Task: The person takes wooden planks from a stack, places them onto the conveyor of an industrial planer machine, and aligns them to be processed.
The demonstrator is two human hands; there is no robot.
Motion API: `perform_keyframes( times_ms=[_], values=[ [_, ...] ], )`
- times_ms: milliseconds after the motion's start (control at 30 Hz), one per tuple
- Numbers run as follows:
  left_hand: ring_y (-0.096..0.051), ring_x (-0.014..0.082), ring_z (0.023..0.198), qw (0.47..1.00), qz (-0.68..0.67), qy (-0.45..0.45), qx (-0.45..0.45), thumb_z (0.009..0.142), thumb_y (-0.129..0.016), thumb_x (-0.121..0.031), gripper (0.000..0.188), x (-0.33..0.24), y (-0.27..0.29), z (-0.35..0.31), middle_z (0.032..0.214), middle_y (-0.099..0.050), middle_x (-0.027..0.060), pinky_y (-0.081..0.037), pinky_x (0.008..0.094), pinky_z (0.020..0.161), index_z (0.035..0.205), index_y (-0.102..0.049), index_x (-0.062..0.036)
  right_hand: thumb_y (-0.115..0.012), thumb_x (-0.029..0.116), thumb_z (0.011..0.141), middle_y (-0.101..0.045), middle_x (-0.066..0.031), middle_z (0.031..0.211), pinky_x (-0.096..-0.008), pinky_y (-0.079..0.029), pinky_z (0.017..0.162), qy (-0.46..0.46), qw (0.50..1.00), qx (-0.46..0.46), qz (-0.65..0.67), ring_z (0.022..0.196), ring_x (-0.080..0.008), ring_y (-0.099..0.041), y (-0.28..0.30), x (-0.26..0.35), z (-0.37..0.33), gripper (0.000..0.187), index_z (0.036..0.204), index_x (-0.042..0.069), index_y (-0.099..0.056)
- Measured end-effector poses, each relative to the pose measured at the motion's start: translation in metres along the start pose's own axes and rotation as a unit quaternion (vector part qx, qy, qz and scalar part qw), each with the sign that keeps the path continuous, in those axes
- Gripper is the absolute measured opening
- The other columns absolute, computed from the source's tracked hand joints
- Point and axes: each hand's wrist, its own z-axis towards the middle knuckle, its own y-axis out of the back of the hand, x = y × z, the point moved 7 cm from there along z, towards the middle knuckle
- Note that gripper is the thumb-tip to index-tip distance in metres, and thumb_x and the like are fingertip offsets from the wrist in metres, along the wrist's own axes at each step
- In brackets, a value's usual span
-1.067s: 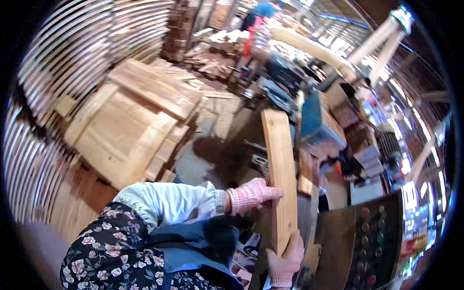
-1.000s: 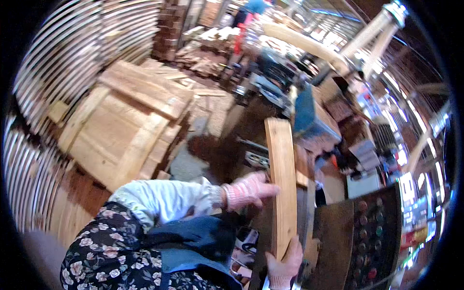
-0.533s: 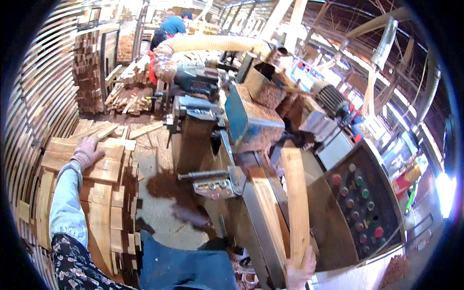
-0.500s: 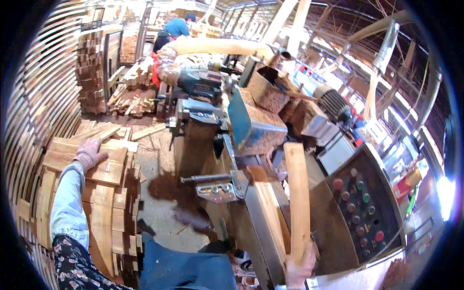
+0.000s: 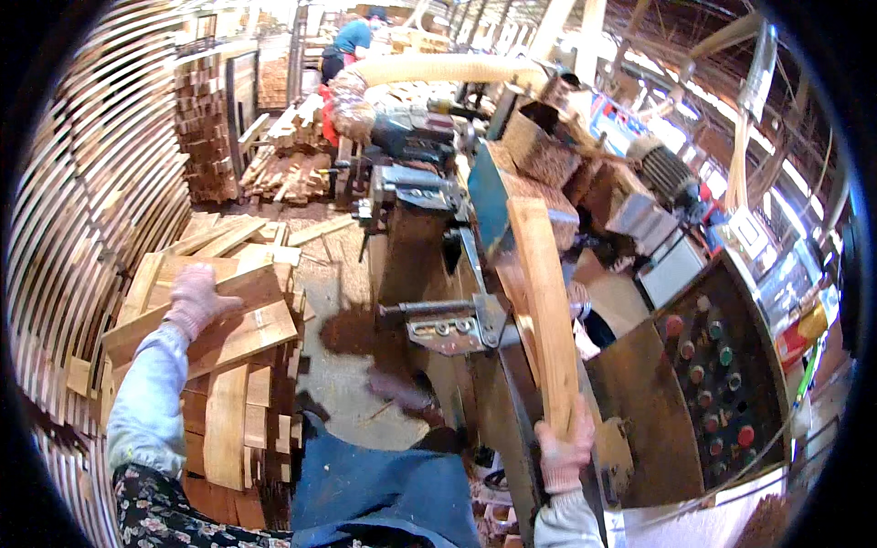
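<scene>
My right hand [image 5: 565, 452], in a pale glove, is closed around the near end of a long wooden board [image 5: 544, 292]. The board points away from me along the machine, beside another strip of wood [image 5: 517, 301] that it partly covers. My left hand [image 5: 194, 300], gloved too, rests on a tilted wooden board [image 5: 242, 333] atop the stack at my left. Its thumb sticks out to the right and its fingers are stretched out. Below lie more boards of the stack [image 5: 227, 425].
A metal clamp-like fitting [image 5: 452, 329] juts from the machine [image 5: 493, 402]. Right of it stands a control panel [image 5: 717, 393] with coloured buttons. A dusty hose [image 5: 438, 68] arches behind. Stacked slats [image 5: 91, 210] line the left. Another person [image 5: 354, 38] bends over far off.
My right hand and its board have moved forward along the machine. Under my left hand the top boards have shifted and turned aslant. The whole view has swung slightly left.
</scene>
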Motion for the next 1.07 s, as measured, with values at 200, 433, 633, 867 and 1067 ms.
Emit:
perform_keyframes(
  times_ms=[200,433,633,867,1067],
  values=[
    [-0.060,0.0400,0.137,0.988,-0.119,-0.076,0.060,0.063,-0.096,-0.037,0.118,0.084,-0.031,-0.061,0.150,-0.060,0.0241,-0.051,0.0414,0.113,0.163,-0.039,-0.0066,-0.089,0.027,0.071,-0.068,-0.0230,0.132,-0.0545,-0.051,0.105,-0.053,0.982,0.124,-0.131,0.120,-0.0452,-0.063,0.131,-0.005,-0.124,0.079,0.143,0.007,-0.062],
    [-0.055,0.0421,0.140,0.987,-0.053,-0.042,0.147,0.061,-0.094,-0.035,0.129,0.070,-0.023,-0.119,0.152,-0.054,0.0277,-0.048,0.0434,0.117,0.168,-0.027,-0.0042,-0.087,0.027,0.077,-0.068,-0.0196,0.136,-0.0540,-0.051,0.107,0.108,0.972,0.129,-0.163,0.126,-0.0426,-0.063,0.120,-0.020,-0.111,0.068,0.139,0.010,-0.066],
    [-0.055,0.0419,0.136,0.990,-0.006,-0.033,0.133,0.063,-0.094,-0.035,0.120,0.060,-0.034,-0.119,0.143,-0.058,0.0225,-0.047,0.0473,0.116,0.164,-0.035,-0.0085,-0.082,0.021,0.080,-0.072,-0.0160,0.120,-0.0511,-0.051,0.098,0.118,0.989,0.070,-0.053,0.115,-0.0397,-0.065,0.010,0.013,0.019,0.045,0.122,0.008,-0.071],
    [-0.060,0.0424,0.127,0.981,-0.073,-0.175,0.032,0.066,-0.092,-0.026,0.105,-0.015,0.024,-0.146,0.132,-0.062,0.0234,-0.049,0.0496,0.110,0.157,-0.044,-0.0052,-0.087,0.024,0.076,-0.071,-0.0184,0.126,-0.0504,-0.051,0.103,0.207,0.969,0.109,0.081,0.116,-0.0394,-0.066,-0.047,0.073,0.069,0.055,0.126,0.007,-0.071],
    [-0.065,0.0380,0.119,0.880,-0.042,-0.472,0.000,0.075,-0.088,-0.023,0.091,-0.173,0.068,-0.181,0.125,-0.067,0.0188,-0.055,0.0467,0.102,0.155,-0.047,-0.0080,-0.089,0.047,0.071,-0.047,-0.0171,0.158,-0.0602,-0.041,0.116,0.357,0.918,0.166,0.047,0.142,-0.0430,-0.048,0.024,0.209,0.027,0.086,0.145,0.014,-0.058]
  ],
)
